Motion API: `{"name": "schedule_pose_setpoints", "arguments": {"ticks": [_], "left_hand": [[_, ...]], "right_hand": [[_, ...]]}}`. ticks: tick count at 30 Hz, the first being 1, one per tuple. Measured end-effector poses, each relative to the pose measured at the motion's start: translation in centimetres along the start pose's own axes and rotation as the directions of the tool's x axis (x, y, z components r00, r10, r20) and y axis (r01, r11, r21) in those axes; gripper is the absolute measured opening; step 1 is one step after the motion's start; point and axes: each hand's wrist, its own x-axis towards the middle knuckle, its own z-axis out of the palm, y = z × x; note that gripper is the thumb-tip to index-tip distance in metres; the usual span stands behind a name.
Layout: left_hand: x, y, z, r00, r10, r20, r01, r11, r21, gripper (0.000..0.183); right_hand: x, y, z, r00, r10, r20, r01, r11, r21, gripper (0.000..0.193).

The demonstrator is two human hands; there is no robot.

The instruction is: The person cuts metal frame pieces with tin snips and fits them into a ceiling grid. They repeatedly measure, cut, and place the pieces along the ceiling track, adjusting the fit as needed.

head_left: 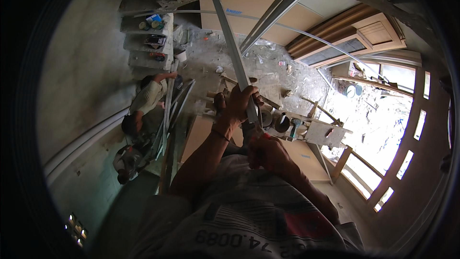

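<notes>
A long grey metal channel (230, 38) slants from the far top down to just in front of my body. My left hand (241, 101) is closed around it near its lower end, with the thumb across the top. Close beside that end, my right hand (274, 156) is closed on a red-handled tool (260, 136) that looks like tin snips. Its jaws are at the channel's end; shadow and my fingers partly hide them, so I cannot tell whether they grip the metal.
Below stands a plank platform with a round container (281, 123), a teal power tool (295, 127) and a pale board (322, 133). More metal channels (273, 14) lean beyond. Two people (152, 93) are at the left near other channels. Wooden door panels (354, 43) lie at the far right.
</notes>
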Motion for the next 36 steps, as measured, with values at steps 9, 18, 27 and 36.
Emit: {"name": "schedule_pose_setpoints", "arguments": {"ticks": [9,18,27,36], "left_hand": [[0.1,-0.1,-0.6,1.000,-0.016,-0.019,0.015,0.999,-0.036,0.038],[0.8,-1.2,-1.0,0.988,0.127,-0.085,-0.112,0.980,0.166,0.030],[-0.1,0.7,0.3,0.985,0.136,-0.102,-0.128,0.988,0.087,0.032],[-0.3,0.9,-0.7,0.995,0.102,-0.010,-0.102,0.995,-0.016,0.046]], "right_hand": [[0.8,0.6,-0.9,0.994,0.063,0.090,-0.077,0.985,0.158,0.026],[0.2,0.7,-0.8,1.000,-0.004,-0.020,0.004,0.999,-0.034,0.019],[-1.4,1.0,-1.6,0.999,-0.040,-0.017,0.037,0.992,-0.118,0.021],[-1.1,-1.0,-0.4,0.997,-0.010,0.080,0.026,0.980,-0.199,0.013]]}}
